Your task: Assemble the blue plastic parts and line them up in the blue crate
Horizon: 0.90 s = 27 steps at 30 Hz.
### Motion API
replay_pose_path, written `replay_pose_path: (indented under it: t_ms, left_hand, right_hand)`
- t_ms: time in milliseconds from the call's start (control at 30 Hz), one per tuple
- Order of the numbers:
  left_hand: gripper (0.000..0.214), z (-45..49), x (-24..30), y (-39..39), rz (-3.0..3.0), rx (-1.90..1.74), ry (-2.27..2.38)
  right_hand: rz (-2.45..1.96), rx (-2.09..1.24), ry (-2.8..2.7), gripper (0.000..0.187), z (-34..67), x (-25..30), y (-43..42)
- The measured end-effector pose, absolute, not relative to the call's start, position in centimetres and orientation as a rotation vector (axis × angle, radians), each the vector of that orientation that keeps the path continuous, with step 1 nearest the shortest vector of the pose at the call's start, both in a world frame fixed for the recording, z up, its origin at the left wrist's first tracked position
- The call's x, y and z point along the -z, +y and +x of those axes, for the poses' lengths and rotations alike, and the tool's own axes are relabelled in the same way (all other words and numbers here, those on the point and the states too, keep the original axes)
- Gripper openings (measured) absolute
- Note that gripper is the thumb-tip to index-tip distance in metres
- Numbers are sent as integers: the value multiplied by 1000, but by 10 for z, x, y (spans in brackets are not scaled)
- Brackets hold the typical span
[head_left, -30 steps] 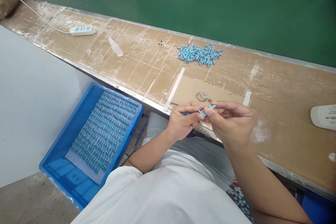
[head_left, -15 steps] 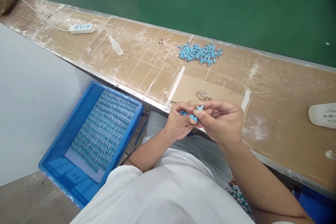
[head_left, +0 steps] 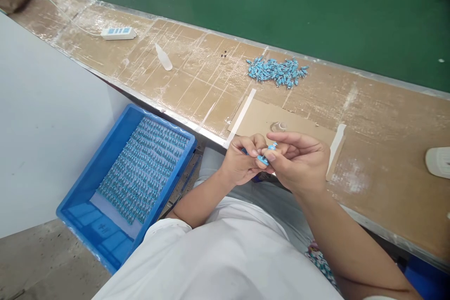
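Note:
My left hand [head_left: 241,165] and my right hand [head_left: 298,161] meet at the near edge of the brown workbench [head_left: 386,117]. Both are closed in a pinch around a small blue part [head_left: 266,155] held between the fingertips. More blue shows inside the left hand's fingers. A heap of the same blue parts [head_left: 277,70] lies farther back on the bench. Just beyond my hands, a small clear round dish [head_left: 279,126] sits on a piece of cardboard [head_left: 260,119].
A blue tray [head_left: 105,201] lined with rows of blue parts stands low at my left. On the bench lie a white power strip [head_left: 118,33], a small clear bottle [head_left: 164,57] and a white object [head_left: 438,161] at the right edge. A green belt [head_left: 281,4] runs behind.
My hands have drawn a little closer to my body and the right fingers have shifted their pinch on the blue part. The view has panned slightly.

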<state>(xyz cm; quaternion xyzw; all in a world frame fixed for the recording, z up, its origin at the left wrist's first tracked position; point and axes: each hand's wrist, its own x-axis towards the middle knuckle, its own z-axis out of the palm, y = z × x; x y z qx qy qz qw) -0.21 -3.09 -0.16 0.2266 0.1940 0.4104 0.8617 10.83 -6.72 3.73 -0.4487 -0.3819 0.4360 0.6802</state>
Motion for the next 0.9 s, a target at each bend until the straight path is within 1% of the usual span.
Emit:
replay_pose_path:
  t_ms: [200,333,500,700,833,900]
  left_hand:
    - [58,-9,6,-29,404,-870,502]
    - [49,-20,9,-25,351,-931,488]
    - [39,-34,11,-22,314,-999,434]
    - [44,-45,7,-20,380,-1030,428]
    - [44,-51,2,-16,323,-1048,509]
    - [41,-54,-1,-11,269,-1082,535]
  right_hand:
    - [-1096,-927,-968,30,108,-32,-61]
    - [-1112,-929,-975,34,99,-27,-54]
    - [-1111,-858,-1023,31,86,-29,-49]
    - [-983,-893,-1087,27,80,-27,-44]
    - [-1019,-963,-1028,35,68,-20,-36]
    - [-1042,-986,-958,41,60,-16,-23]
